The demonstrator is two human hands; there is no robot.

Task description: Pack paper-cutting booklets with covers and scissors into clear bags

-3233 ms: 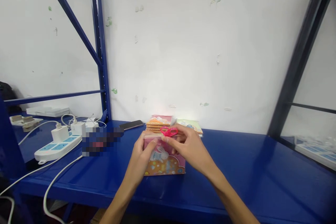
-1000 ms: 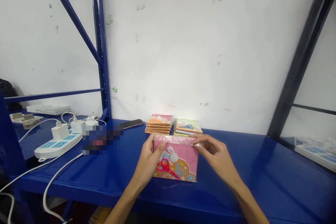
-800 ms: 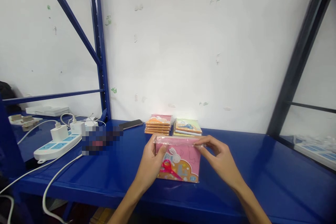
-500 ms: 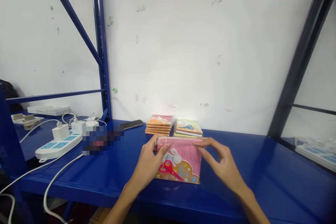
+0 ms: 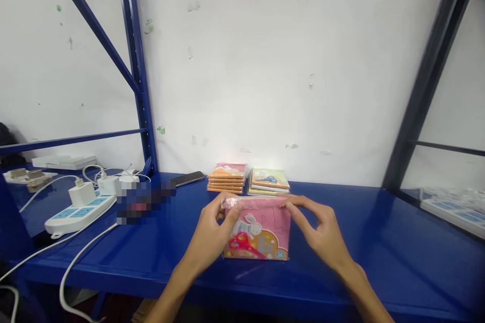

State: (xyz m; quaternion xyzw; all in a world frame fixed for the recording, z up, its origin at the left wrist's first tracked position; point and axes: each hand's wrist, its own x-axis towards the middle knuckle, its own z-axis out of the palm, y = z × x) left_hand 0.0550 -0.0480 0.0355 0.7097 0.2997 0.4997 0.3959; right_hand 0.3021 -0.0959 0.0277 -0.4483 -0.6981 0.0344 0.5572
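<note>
A pink packet (image 5: pixel 265 229) with a rabbit picture lies in a clear plastic bag on the blue shelf (image 5: pixel 379 252), with small red scissors (image 5: pixel 242 243) inside at its lower left. My left hand (image 5: pixel 210 234) pinches the bag's top left corner. The fingers of my right hand (image 5: pixel 320 229) are pinched along the bag's top right edge.
Two stacks of similar booklets (image 5: pixel 227 177) (image 5: pixel 270 181) stand behind by the white wall. A phone (image 5: pixel 187 178) lies to their left. A white power strip (image 5: pixel 78 207) with chargers and cables sits at the left, beside a blue upright post (image 5: pixel 134 75).
Earlier my right hand held the red scissors above the packet; they now lie inside the bag. Since then both hands have stayed pinched along the bag's top edge, shifting slightly.
</note>
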